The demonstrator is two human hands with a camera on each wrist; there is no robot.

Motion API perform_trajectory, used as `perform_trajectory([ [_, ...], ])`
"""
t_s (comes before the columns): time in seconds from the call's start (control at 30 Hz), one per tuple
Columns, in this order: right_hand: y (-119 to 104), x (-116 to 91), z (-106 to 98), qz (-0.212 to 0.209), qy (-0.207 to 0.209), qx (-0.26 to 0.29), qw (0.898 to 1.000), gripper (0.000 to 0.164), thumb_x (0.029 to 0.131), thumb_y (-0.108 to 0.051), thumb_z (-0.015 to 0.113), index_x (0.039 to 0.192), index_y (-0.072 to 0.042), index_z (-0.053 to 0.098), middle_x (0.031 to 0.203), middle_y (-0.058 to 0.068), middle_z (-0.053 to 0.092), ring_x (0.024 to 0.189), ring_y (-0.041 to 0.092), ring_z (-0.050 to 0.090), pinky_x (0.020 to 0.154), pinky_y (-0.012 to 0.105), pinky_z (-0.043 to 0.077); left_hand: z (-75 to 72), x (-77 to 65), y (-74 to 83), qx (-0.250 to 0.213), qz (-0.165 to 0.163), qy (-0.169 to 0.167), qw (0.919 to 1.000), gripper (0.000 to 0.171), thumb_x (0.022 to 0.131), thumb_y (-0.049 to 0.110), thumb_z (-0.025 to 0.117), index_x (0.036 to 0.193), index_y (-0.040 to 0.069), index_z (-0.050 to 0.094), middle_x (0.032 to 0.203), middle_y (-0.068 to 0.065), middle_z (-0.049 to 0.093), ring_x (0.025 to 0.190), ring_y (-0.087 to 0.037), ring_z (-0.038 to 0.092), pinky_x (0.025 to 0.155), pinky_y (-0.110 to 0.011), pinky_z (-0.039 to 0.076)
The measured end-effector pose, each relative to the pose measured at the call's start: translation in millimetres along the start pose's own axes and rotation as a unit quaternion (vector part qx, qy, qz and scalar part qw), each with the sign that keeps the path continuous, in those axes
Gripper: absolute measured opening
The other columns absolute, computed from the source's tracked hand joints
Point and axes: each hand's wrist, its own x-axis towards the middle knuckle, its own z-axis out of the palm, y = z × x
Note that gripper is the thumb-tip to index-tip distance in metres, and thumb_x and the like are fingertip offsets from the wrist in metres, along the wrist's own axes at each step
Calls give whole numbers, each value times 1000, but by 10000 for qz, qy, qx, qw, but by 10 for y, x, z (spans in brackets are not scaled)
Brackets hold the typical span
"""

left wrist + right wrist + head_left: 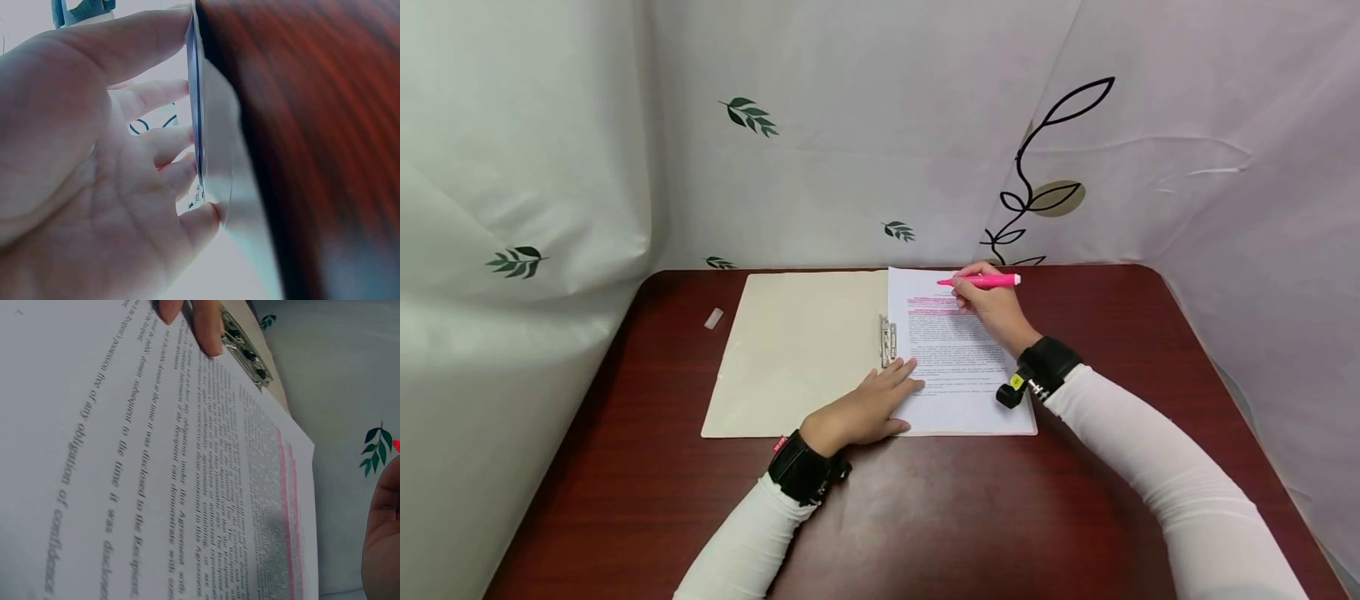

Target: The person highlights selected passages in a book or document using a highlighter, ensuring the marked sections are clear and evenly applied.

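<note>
Head view: right hand (995, 310) pinches the marker (994, 281), long axis across the top of the page (964, 412), tip leftward, beyond the pink lines (931, 306). Left hand (867, 408) rests, fingers spread, at the page's lower left. Folder (801, 354) holds page; clip (888, 340) at page's left edge. Left wrist: I see extended fingers meeting page. Right wrist: marker shows apart from page.

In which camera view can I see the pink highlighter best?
The head view: it shows the pink highlighter nearly whole, held in the right hand near the top of the printed page. The right wrist view shows only a pink bit at its right edge, probably the highlighter; the left wrist view does not show it.
</note>
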Motion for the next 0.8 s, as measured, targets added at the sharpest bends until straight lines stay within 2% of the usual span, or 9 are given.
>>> perform_trajectory([
  [0.2,97,1,65,38,-59,-365,9993,16,100,-16,69,110,-6,62,89,19,65,68,17,60,67,19,56,9,3,-6,27,-11,-37,10000,64,101,26,68,156,10,42,173,-14,16,161,-34,12,126,-58,19],
  [0.47,203,37,181,324,-93,-476,9983,12,99,-15,70,105,-9,60,81,2,65,65,9,58,62,21,53,24,-2,-19,17,-24,-41,10000,64,101,27,67,157,10,41,173,-14,16,161,-34,12,127,-58,19],
  [0.8,314,42,270,312,-379,-827,9954,19,100,-21,70,107,-6,61,83,9,64,67,13,57,65,21,53,15,-3,-18,82,-7,-24,10000,63,101,27,67,156,10,41,173,-14,17,161,-34,13,126,-58,20],
])
